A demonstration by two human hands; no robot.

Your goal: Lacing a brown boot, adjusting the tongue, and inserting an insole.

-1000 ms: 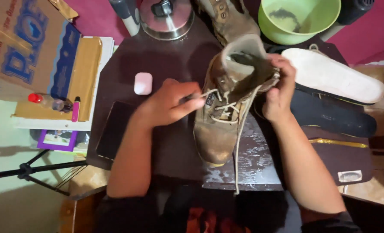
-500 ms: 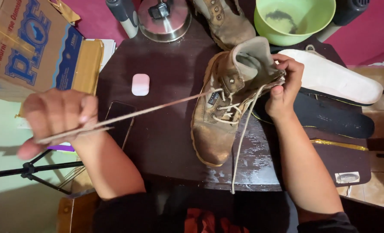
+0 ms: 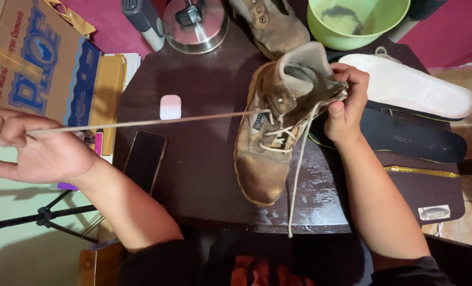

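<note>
Desk [image 3: 204,175]: dark brown top, wet and smeared toward the near edge; it carries every item listed below except the carton.
Cardboard carton [image 3: 29,63]: printed box, far left, beside the desk edge.
Work boot [image 3: 278,132]: tan leather, worn and scuffed, standing upright at desk centre with the toe toward the person. Judged stiff at sole and toe, soft at the collar, moderately heavy. Best hold: the collar or heel counter, so the boot does not slide on the damp surface when the lace is tensioned.
White insole [image 3: 411,85]: lies flat, right of the boot.
Black insole [image 3: 405,140]: lies flat, just in front of the white insole, and near the right hand.
Green bowl [image 3: 358,21]: far edge, pale residue inside.
2nd boot [image 3: 273,24]: far edge, between the metal lid and the green bowl.
Metal lid [image 3: 196,24]: round, with a black knob, far edge.
Smartphone [image 3: 144,159]: dark screen up, left of the boot.
Right hand [image 3: 347,106]: closed on the boot collar and tongue, steadying it.
Left hand [image 3: 32,145]: fingers pinched on the lace end, held well out to the left, beyond the desk edge.
Boot lace [image 3: 140,123]: pale cord, drawn taut from an upper eyelet to the left hand; the other end hangs slack over the near desk edge. Judged light, limp and thin; a fingertip pinch near the end suffices.
Pink case [image 3: 170,106]: small and rounded, just under the taut lace.
</note>
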